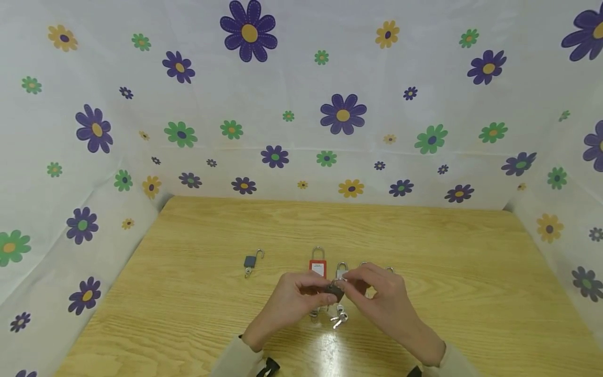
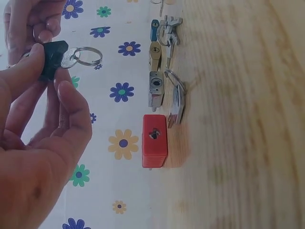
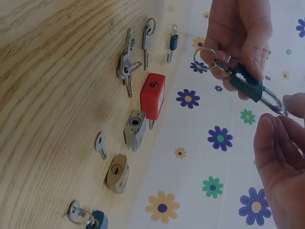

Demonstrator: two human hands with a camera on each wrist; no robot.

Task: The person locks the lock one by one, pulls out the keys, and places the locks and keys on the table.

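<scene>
My left hand (image 1: pixel 292 298) grips the dark green body of a small padlock (image 3: pixel 245 81) between thumb and fingers, above the table. A key (image 3: pixel 223 65) with a wire ring (image 2: pixel 89 56) sticks out of the lock's bottom. My right hand (image 1: pixel 381 293) pinches the far end of the silver shackle (image 3: pixel 272 100) with thumb and fingertips. Below the hands stand a red padlock (image 2: pixel 155 140), a silver padlock (image 3: pixel 136 130), a brass padlock (image 3: pixel 118 174) and a blue padlock (image 3: pixel 97 220), in a row.
Keys (image 1: pixel 340 317) lie on the wooden table (image 1: pixel 212 324) on the near side of the row. Off to the left is another small padlock (image 1: pixel 249 261), its shackle swung out and a key in it. A flowered cloth (image 1: pixel 282 94) surrounds the table's back and sides.
</scene>
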